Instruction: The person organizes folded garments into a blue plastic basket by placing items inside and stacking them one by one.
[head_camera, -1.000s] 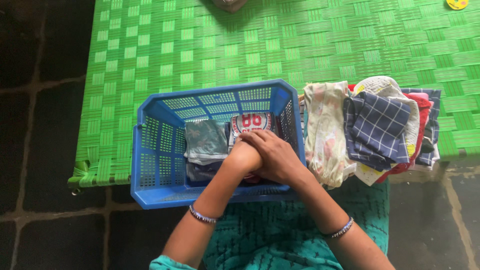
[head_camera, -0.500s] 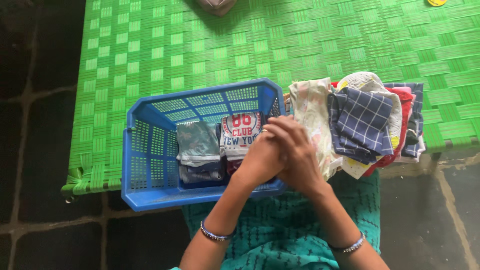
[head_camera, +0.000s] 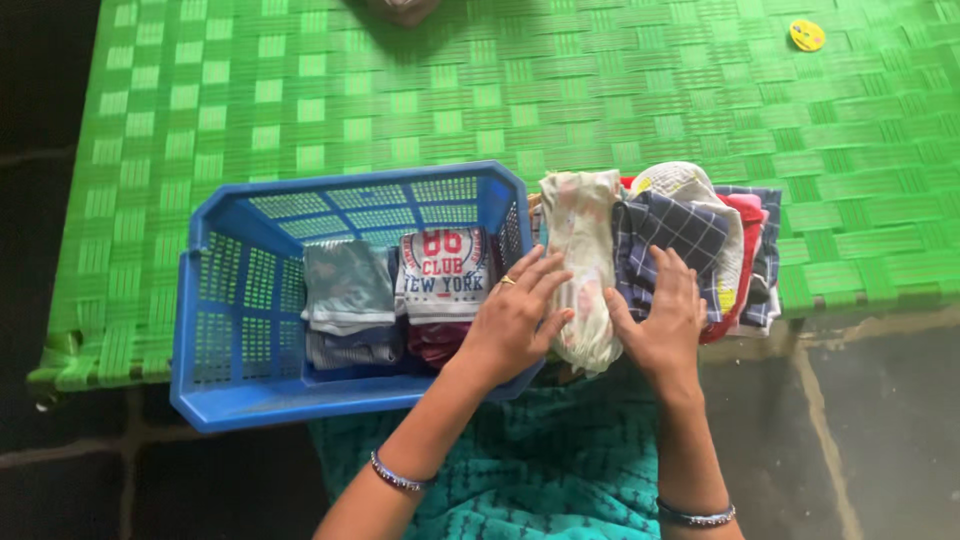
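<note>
Cloth roll (head_camera: 580, 270) | between 2 hands | left fingers (head_camera: 535, 285) spread on it | right fingers (head_camera: 670, 280) flat beside

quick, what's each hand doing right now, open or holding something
Left hand: open, fingers spread on the pale folded cloth, gripping nothing.
Right hand: open, flat against the checked cloth in the pile.

Your arms are bare from the wrists up, with no sleeves showing. Just behind your left hand (head_camera: 515, 320) sits a thin silver bangle with dark beading; a matching one circles the wrist behind your right hand (head_camera: 660, 320). A gold ring shows on a left finger. Between your forearms lies teal patterned cloth.
</note>
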